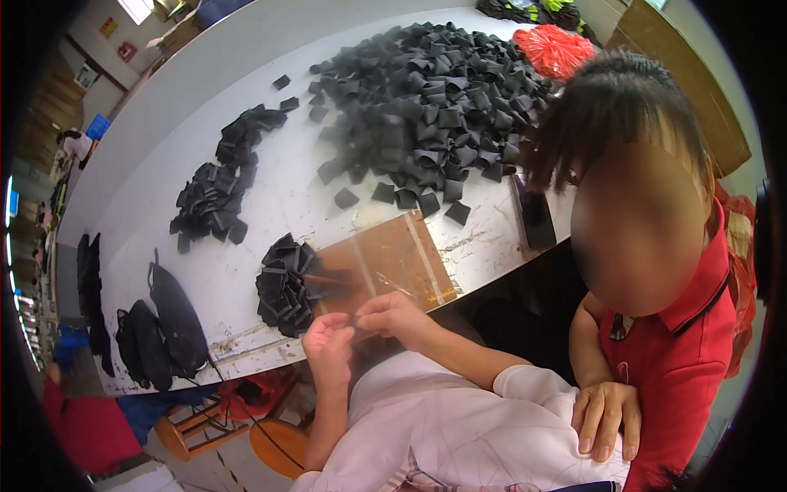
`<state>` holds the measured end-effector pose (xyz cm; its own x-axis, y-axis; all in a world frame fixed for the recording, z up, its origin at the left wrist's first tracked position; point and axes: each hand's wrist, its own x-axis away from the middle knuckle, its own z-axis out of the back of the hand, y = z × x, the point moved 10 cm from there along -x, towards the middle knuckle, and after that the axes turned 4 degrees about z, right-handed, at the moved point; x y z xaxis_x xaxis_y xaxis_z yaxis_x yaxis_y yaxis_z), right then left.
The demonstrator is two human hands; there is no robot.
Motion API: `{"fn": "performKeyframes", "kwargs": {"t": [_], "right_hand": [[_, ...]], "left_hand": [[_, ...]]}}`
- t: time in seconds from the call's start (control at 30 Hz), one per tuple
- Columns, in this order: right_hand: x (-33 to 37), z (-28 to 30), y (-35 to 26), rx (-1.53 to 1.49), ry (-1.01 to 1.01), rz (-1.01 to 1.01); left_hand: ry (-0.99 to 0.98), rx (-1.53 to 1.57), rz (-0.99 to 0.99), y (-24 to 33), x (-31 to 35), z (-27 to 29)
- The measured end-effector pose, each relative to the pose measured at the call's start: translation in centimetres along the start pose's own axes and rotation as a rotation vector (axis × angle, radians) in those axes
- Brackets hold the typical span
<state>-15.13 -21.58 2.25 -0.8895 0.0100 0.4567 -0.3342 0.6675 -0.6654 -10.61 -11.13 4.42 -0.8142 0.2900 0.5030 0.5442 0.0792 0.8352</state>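
My left hand (328,343) and my right hand (395,316) meet just beyond the table's near edge, fingertips pinched together. Between them is a small dark bit (353,321), too small to name. Beside my left hand lies a tight cluster of black folded fabric pieces (287,287). A brown board (392,254) lies flat on the table beyond my hands, with a blurred dark shape over its left end. Farther back spreads a big heap of black fabric pieces (443,107), many bent into loops. A smaller pile of flat black pieces (213,197) sits to the left.
A dark phone (534,215) lies near the table's right edge. Black pouches (174,320) with a cord rest at the left. A red plastic bag (554,51) stands behind the heap. Close on my right is a person in red (680,369), one hand on my shirt. Wooden stools (279,447) stand below.
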Motion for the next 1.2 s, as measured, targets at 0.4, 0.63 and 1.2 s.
{"fn": "performKeyframes", "kwargs": {"t": [0.4, 0.63, 1.2], "right_hand": [[-0.2, -1.3, 0.6, 0.096, -0.2, -0.033], [0.4, -2.2, -1.8, 0.11, -0.261, -0.018], [-2.0, -7.1, -10.7, 0.248, -0.386, 0.166]], "left_hand": [[0.086, -0.182, -0.267, 0.9, 0.7, 0.3], [-0.344, 0.603, 0.186, 0.1, 1.3, -2.8], [-0.448, 0.67, 0.035, 7.1, -1.3, -5.3]]}}
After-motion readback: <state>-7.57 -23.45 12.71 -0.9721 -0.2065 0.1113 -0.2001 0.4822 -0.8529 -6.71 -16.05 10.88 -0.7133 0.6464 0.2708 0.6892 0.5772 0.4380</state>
